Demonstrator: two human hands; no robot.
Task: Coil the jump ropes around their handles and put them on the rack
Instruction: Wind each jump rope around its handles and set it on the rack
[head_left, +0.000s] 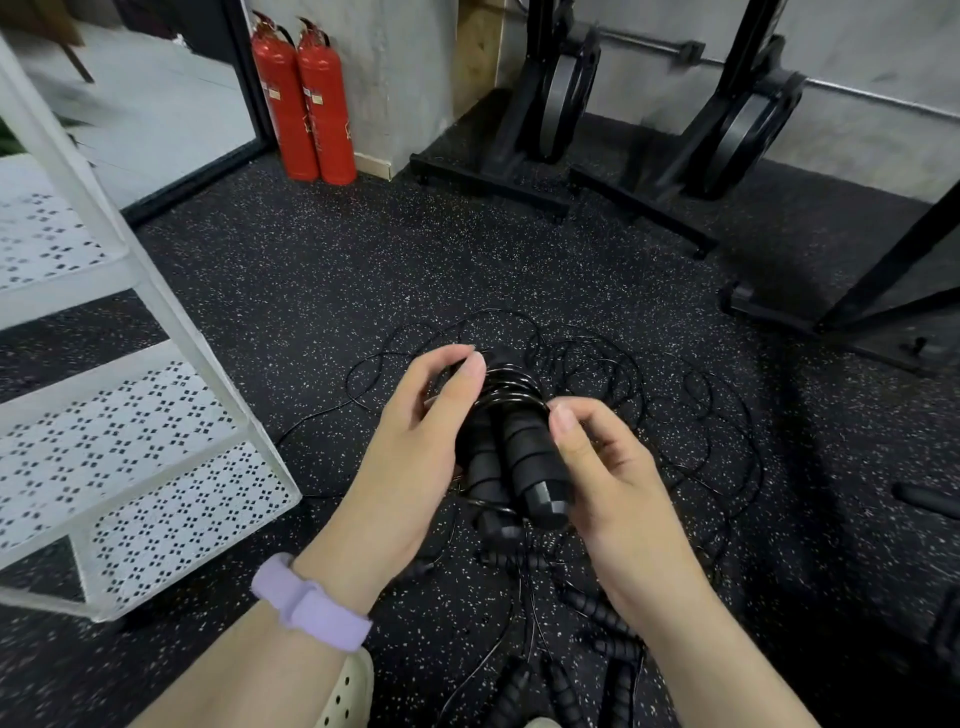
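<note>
Two black foam jump-rope handles are held side by side in mid-air, with thin black cord coiled around their upper part. My left hand grips the pair from the left, thumb on the coils. My right hand holds them from the right, its thumb and fingers pinching the cord at the coil. Loose black cord lies tangled on the floor behind. Several more black handles lie on the floor below my hands. The white perforated rack stands at the left.
Two red fire extinguishers stand by the wall at the back. Black gym machine frames rest at the back right. A cream clog is at the bottom. A purple band is on my left wrist.
</note>
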